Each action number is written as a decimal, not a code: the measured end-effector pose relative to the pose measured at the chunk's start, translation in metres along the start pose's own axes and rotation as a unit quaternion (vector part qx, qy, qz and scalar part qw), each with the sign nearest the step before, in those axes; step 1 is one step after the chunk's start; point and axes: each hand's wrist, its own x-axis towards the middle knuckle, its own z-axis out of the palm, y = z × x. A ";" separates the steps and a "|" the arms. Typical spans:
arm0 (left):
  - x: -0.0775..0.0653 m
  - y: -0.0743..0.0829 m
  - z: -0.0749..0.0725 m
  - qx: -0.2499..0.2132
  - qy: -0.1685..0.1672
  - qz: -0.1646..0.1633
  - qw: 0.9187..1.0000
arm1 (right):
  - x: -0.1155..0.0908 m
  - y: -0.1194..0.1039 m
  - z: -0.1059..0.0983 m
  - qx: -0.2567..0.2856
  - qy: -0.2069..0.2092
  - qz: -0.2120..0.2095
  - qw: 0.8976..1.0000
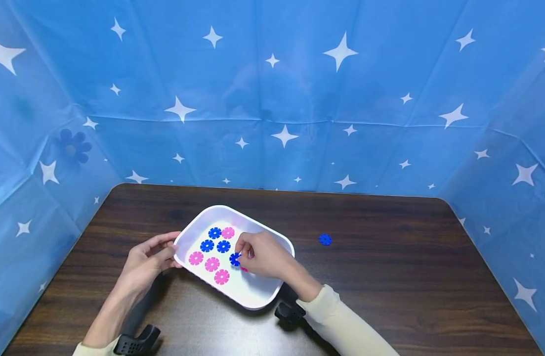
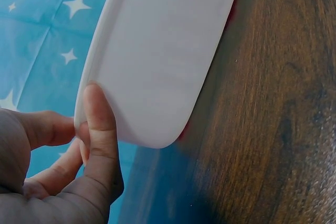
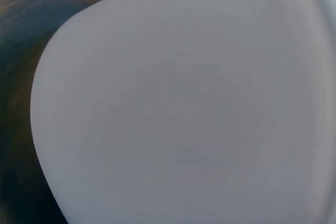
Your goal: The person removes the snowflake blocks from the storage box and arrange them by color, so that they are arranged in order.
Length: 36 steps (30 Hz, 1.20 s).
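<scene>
A white plastic tray (image 1: 263, 295) lies at an angle on the table. My left hand (image 1: 143, 264) grips its left end, thumb on the outer wall and fingers at the rim, as the left wrist view shows. Over the tray's right half, my right hand (image 1: 265, 254) pinches a blue notched disc (image 1: 234, 259) between thumb and fingers. A pink notched disc (image 1: 244, 269) is mostly covered by that hand. Other flower-like discs lie flat to the left, several pink (image 1: 212, 264) and 3 blue (image 1: 223, 246). In the right wrist view, the tray's outer wall (image 3: 178, 108) hides the fingers.
One blue disc (image 1: 325, 240) lies alone on the dark wooden table (image 1: 388, 277), right of the tray. A blue curtain with white stars (image 1: 272, 99) stands behind the table and along both sides. Black wrist cameras (image 1: 136, 340) sit at both cuffs.
</scene>
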 end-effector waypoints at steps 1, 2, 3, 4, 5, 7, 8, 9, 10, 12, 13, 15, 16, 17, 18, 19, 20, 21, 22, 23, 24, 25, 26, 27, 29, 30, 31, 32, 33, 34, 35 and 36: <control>0.000 0.000 0.000 0.000 0.000 0.000 1.000 | -0.002 0.000 -0.003 0.003 0.005 0.003 1.000; 0.000 0.000 0.000 0.000 0.000 0.000 1.000 | -0.004 0.000 -0.005 0.007 0.010 0.006 1.000; 0.000 0.000 0.000 -0.001 0.000 0.001 1.000 | -0.006 0.001 -0.008 0.012 0.017 0.007 1.000; 0.000 0.000 0.000 -0.002 0.000 0.001 1.000 | -0.008 0.001 -0.010 0.015 0.024 0.007 1.000; 0.000 -0.001 0.000 -0.003 0.000 0.001 1.000 | -0.010 0.001 -0.013 0.018 0.031 0.006 0.999; 0.000 -0.001 -0.001 -0.003 0.000 0.001 1.000 | -0.014 0.003 -0.018 0.023 0.045 0.003 0.999; 0.000 -0.001 -0.001 -0.004 0.000 0.001 1.000 | -0.016 0.004 -0.020 0.027 0.051 0.003 0.998; 0.000 -0.001 0.000 -0.004 0.001 0.001 1.000 | -0.018 0.004 -0.023 0.029 0.058 0.002 0.998; 0.000 -0.002 0.000 -0.005 0.001 0.002 1.000 | -0.020 0.005 -0.026 0.032 0.064 0.004 0.997; 0.000 -0.002 0.000 -0.005 0.003 0.002 1.000 | -0.025 0.007 -0.031 0.042 0.077 0.006 0.996; 0.000 -0.002 0.000 -0.005 0.003 0.002 1.000 | -0.027 0.008 -0.033 0.047 0.084 0.006 0.995; 0.000 -0.002 0.000 -0.005 0.003 0.002 1.000 | -0.032 0.011 -0.038 0.055 0.095 0.009 0.994; 0.000 -0.002 0.000 -0.006 0.003 0.002 1.000 | -0.034 0.012 -0.040 0.060 0.101 0.011 0.993; 0.000 -0.002 0.000 -0.006 0.003 0.002 1.000 | -0.036 0.014 -0.043 0.065 0.106 0.012 0.992; 0.000 -0.002 -0.001 -0.007 0.003 0.002 1.000 | -0.038 0.016 -0.045 0.068 0.111 0.013 0.991; 0.000 -0.002 -0.001 -0.007 0.002 0.001 1.000 | -0.040 0.018 -0.046 0.071 0.116 0.014 0.991; 0.000 -0.002 -0.001 -0.007 0.002 0.002 1.000 | -0.041 0.019 -0.048 0.074 0.119 0.016 0.990; 0.000 -0.002 -0.001 -0.007 0.002 0.001 1.000 | -0.043 0.021 -0.050 0.076 0.123 0.019 0.989; 0.000 -0.002 -0.001 -0.007 0.002 0.001 1.000 | -0.045 0.023 -0.052 0.077 0.128 0.022 0.989; 0.000 -0.002 -0.001 -0.007 0.001 0.000 1.000 | -0.046 0.025 -0.053 0.078 0.132 0.024 0.988; 0.000 -0.001 -0.001 -0.007 0.001 0.000 1.000 | -0.047 0.026 -0.055 0.079 0.135 0.028 0.987; 0.000 -0.001 -0.001 -0.008 0.001 -0.001 1.000 | -0.049 0.028 -0.056 0.079 0.139 0.030 0.987; 0.000 -0.001 -0.001 -0.008 0.001 -0.002 1.000 | -0.050 0.030 -0.058 0.079 0.144 0.033 0.986; 0.000 -0.001 -0.001 -0.008 0.001 -0.002 1.000 | -0.052 0.031 -0.059 0.079 0.148 0.036 0.985; 0.000 -0.001 -0.001 -0.009 0.001 -0.003 1.000 | -0.054 0.035 -0.062 0.080 0.156 0.040 0.984; -0.001 0.000 -0.001 -0.009 0.001 -0.002 1.000 | -0.056 0.037 -0.063 0.081 0.160 0.043 0.983; -0.001 0.000 -0.001 -0.008 0.002 -0.001 1.000 | -0.057 0.039 -0.065 0.081 0.164 0.047 0.982; -0.001 -0.001 -0.001 -0.008 0.002 0.000 1.000 | -0.059 0.041 -0.066 0.082 0.168 0.051 0.981; -0.001 -0.001 -0.001 -0.006 0.002 0.002 1.000 | -0.060 0.044 -0.068 0.082 0.171 0.055 0.980; -0.002 -0.001 -0.001 -0.004 0.002 0.003 1.000 | -0.062 0.046 -0.070 0.081 0.173 0.060 0.980; -0.002 -0.001 -0.001 -0.003 0.003 0.005 1.000 | -0.063 0.049 -0.071 0.081 0.176 0.066 0.979; -0.002 -0.002 -0.001 -0.001 0.003 0.007 1.000 | -0.065 0.052 -0.073 0.082 0.178 0.072 0.978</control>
